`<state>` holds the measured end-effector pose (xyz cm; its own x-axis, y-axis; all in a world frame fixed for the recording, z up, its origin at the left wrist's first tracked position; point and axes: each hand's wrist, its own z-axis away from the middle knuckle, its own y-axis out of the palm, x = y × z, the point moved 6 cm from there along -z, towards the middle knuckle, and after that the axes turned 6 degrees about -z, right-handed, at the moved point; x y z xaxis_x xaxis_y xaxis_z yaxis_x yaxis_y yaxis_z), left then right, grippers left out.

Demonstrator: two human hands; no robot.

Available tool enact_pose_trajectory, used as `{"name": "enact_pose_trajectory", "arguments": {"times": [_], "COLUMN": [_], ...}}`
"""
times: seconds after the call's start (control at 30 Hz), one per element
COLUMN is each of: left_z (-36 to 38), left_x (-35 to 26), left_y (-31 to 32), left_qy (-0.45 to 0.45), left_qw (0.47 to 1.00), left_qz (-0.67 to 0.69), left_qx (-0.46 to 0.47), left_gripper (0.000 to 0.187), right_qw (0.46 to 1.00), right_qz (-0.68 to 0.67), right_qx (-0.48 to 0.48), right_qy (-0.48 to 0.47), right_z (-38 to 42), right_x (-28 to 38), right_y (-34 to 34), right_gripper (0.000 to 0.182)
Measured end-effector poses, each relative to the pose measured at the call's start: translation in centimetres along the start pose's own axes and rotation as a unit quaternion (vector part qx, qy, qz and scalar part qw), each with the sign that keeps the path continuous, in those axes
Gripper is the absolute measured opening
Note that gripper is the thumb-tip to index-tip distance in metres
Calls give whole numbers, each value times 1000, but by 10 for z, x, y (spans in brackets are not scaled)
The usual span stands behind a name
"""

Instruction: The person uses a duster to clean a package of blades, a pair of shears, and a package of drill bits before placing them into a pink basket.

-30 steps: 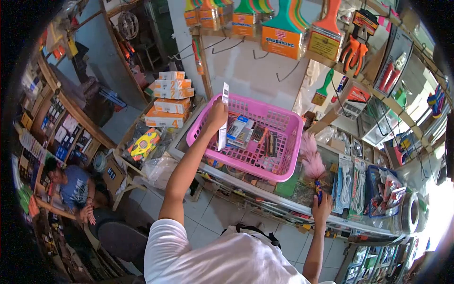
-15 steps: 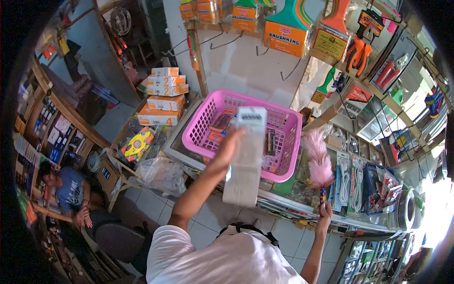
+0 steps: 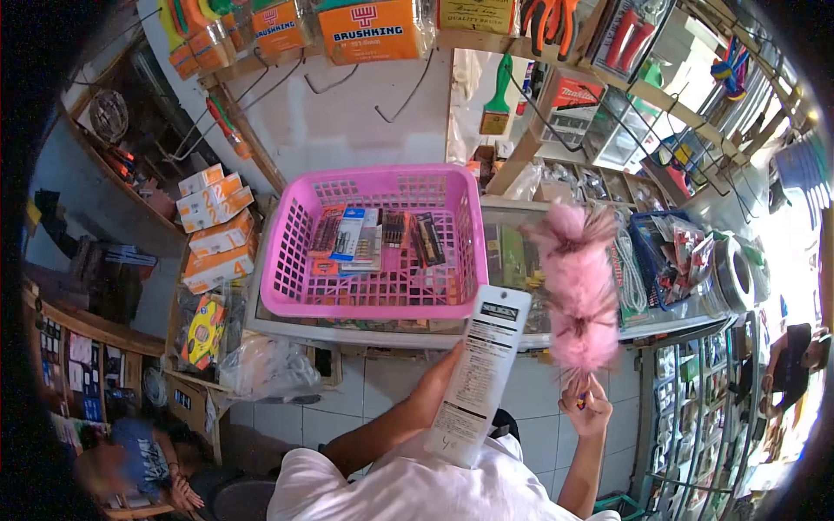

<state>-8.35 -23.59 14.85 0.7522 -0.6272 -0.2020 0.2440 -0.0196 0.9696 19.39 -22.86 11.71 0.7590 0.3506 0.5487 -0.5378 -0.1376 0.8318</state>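
Note:
Close to my chest, my left hand (image 3: 437,386) grips a long, narrow package (image 3: 480,373) from its left side. Its printed white face with a dark "SOLIGEN" label points up; the contents cannot be made out. My right hand (image 3: 586,406) is wrapped round the handle of a pink feather duster (image 3: 584,300), whose feathers stand up in front of the glass counter. Beyond the left hand, a pink plastic basket (image 3: 373,300) sits on the counter. Inside lie several small packs, among them a blue-and-white pack (image 3: 347,234) and a dark pack (image 3: 427,240).
Stacked orange-and-white boxes (image 3: 221,239) stand left of the basket, above a yellow package (image 3: 204,332) and clear plastic bags (image 3: 265,369). Brush packs (image 3: 373,30) and wire hooks hang overhead. A blue basket (image 3: 665,260) is on the right. Another person (image 3: 143,460) sits at lower left.
My left hand has drawn the package from over the basket back toward my chest. My right hand has lifted the duster nearer. The view has shifted to the right.

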Motion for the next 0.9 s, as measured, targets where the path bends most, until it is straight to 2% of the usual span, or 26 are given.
{"name": "enact_pose_trajectory", "arguments": {"times": [0.1,0.2,0.27,0.3,0.37,0.4,0.5,0.57,0.67,0.7,0.77,0.83,0.9], "left_z": [12,16,24,28,34,37,39,40,42,42,45,50,50], "left_x": [9,26,27,27,26,25,18,9,-8,-13,-17,-10,-7], "left_y": [31,46,44,44,48,50,37,32,24,23,13,-30,-45], "left_qy": [-52,-108,-121,-126,-119,-115,-67,-27,5,18,35,4,-54], "left_qw": [994,990,989,985,975,968,979,985,993,995,997,997,997], "left_qz": [-62,70,81,86,123,140,102,74,31,37,4,-13,-5], "left_qx": [-71,-56,38,84,144,174,165,152,113,95,66,72,56], "left_gripper": [65,70,71,71,73,75,76,77,81,82,84,86,88], "right_qw": [999,991,972,981,994,992,980,945,910,933,942,895,884], "right_qz": [28,109,200,164,90,104,134,147,255,232,287,437,454], "right_qx": [-24,-47,-82,-70,-44,-51,-97,-224,-244,-217,-158,-89,-107], "right_qy": [-23,-54,-91,-74,-40,-57,-106,-187,-218,-166,-77,-8,-29], "right_z": [13,27,42,43,46,48,60,73,82,80,64,41,36], "right_x": [-1,1,7,9,17,21,29,26,23,24,26,17,18], "right_y": [2,6,-2,2,13,18,20,6,-15,-13,21,58,60], "right_gripper": [44,50,54,52,48,49,50,51,34,32,29,28,35]}}
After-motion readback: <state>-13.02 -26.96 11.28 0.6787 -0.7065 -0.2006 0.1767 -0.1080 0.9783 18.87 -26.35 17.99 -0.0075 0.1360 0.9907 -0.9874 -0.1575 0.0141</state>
